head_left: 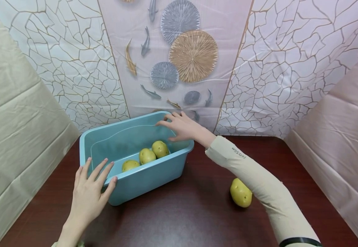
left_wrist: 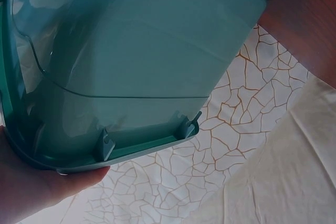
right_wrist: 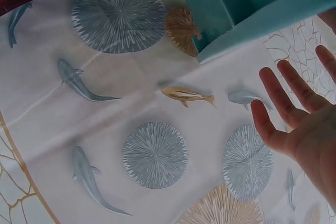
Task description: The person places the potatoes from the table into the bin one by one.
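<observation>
A light blue plastic bin (head_left: 149, 181) stands at an angle on the table, with three yellow potatoes (head_left: 147, 156) inside. My left hand (head_left: 87, 193) is at its front left corner, fingers spread over the rim. In the left wrist view the thumb (left_wrist: 86, 179) lies along the rim from outside. Over the bin's right end reaches my right hand (head_left: 183, 127), its fingers apart and holding nothing. From the right wrist, those fingers (right_wrist: 283, 95) show spread beside the bin's rim (right_wrist: 262, 30). One more potato (head_left: 240, 192) lies on the table near the right forearm.
The dark red-brown table (head_left: 179, 219) extends in front of the bin and to its right. Behind it hangs a patterned cloth (head_left: 253, 103) with fish and round motifs. Beige cloth walls (head_left: 330, 144) close off both sides.
</observation>
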Demonstrator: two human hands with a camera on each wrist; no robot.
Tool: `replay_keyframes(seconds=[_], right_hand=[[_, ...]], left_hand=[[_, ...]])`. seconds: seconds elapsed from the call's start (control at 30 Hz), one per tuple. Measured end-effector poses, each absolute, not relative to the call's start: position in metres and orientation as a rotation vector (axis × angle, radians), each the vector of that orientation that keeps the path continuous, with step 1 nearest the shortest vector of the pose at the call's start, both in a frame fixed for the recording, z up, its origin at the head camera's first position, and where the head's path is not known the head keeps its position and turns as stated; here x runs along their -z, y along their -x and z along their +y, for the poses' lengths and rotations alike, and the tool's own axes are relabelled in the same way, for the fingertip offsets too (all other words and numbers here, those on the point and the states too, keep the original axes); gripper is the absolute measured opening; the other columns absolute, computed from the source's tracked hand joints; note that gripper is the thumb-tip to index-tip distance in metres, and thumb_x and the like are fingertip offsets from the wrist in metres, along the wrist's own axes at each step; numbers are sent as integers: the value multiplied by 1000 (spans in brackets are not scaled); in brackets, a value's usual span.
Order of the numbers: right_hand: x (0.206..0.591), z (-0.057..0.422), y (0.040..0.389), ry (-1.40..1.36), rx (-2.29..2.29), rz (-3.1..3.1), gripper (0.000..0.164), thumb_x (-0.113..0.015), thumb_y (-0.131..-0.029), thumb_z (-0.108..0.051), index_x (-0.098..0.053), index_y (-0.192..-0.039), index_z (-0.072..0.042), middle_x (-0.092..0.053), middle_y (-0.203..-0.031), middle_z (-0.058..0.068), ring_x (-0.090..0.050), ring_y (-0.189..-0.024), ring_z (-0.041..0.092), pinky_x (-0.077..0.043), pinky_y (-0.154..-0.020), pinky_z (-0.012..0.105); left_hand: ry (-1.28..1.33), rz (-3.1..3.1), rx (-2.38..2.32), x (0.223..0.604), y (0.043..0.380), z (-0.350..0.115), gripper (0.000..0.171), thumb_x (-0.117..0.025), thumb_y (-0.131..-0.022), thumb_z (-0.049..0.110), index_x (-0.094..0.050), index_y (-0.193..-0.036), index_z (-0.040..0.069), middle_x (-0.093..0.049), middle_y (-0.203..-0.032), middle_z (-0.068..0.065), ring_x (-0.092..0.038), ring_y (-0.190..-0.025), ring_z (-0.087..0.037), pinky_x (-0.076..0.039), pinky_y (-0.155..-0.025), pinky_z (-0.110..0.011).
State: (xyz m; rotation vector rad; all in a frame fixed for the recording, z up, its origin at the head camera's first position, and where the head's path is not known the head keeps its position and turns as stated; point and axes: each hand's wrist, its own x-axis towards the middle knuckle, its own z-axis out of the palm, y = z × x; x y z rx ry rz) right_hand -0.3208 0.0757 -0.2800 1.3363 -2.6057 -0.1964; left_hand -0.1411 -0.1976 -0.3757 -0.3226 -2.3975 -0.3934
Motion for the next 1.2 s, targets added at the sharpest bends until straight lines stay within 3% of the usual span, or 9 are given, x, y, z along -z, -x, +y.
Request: replay_keyframes(seconds=[0.47, 0.93, 1.2], right_hand=[[281, 94, 313, -1323, 122, -2527, 53, -65, -78, -34, -46, -127, -27, -50, -117, 2, -46, -107, 22, -34, -71, 36], [279, 113, 302, -1334, 34, -2472, 47, -61, -81, -34, -48, -124, -22, -51, -115, 3, -44, -108, 20, -36, -76, 39], [284, 126, 296, -1327, -26, -2451, 45, -62, -81, -33, -50, -123, -20, -53, -115, 3, -46, -105, 21, -34, -72, 36]], left_hand=[[329, -2387, 396, 374, 140, -197, 41, -52, -87, 36, -57, -120, 11, -54, -125, -14, -25, -131, -40, -19, -102, -57], [325, -2390, 391, 375, 140, -197, 42, -50, -87, 36, -56, -120, 11, -54, -125, -14, -24, -132, -40, -19, -102, -56], [323, -2396, 391, 375, 140, -197, 42, -51, -87, 36, -56, -121, 11, -53, -125, -14, -24, -132, -40, -19, -102, -57]])
